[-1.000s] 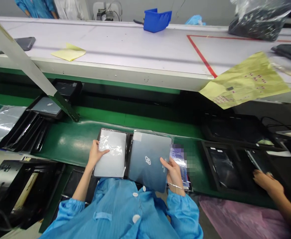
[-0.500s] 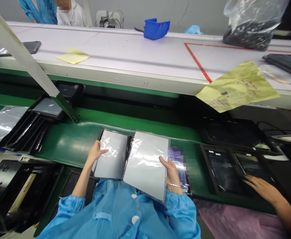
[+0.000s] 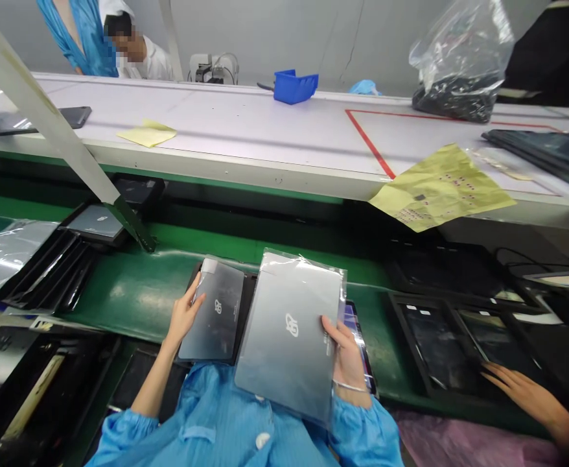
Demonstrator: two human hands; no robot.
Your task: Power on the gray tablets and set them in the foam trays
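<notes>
My left hand (image 3: 184, 316) is closed on the left edge of a grey tablet (image 3: 211, 337), thumb over its back, which bears a small white logo. In my right hand (image 3: 348, 357) is a larger-looking grey panel (image 3: 284, 370), apparently a tablet back in clear plastic film, with the same logo. The thumb presses on its face; the fingers are hidden behind. This panel is tilted and raised closer to me, overlapping the dark edge beside the left tablet. Partly behind my right hand lies a tablet with a purple-blue face (image 3: 351, 318).
A slanted post (image 3: 61, 130) stands at left before stacked dark tablets (image 3: 46, 266). The white shelf (image 3: 245, 130) runs across, with a blue bin (image 3: 294, 87) and hanging yellow paper (image 3: 440, 194). At right, another person's hand (image 3: 518, 389) touches framed tablets (image 3: 435, 337) on the green bench.
The right panel has lifted and shifted slightly right, and glare has left both backs, so their logos show. My left hand stays on the left tablet. The view has tipped up a little.
</notes>
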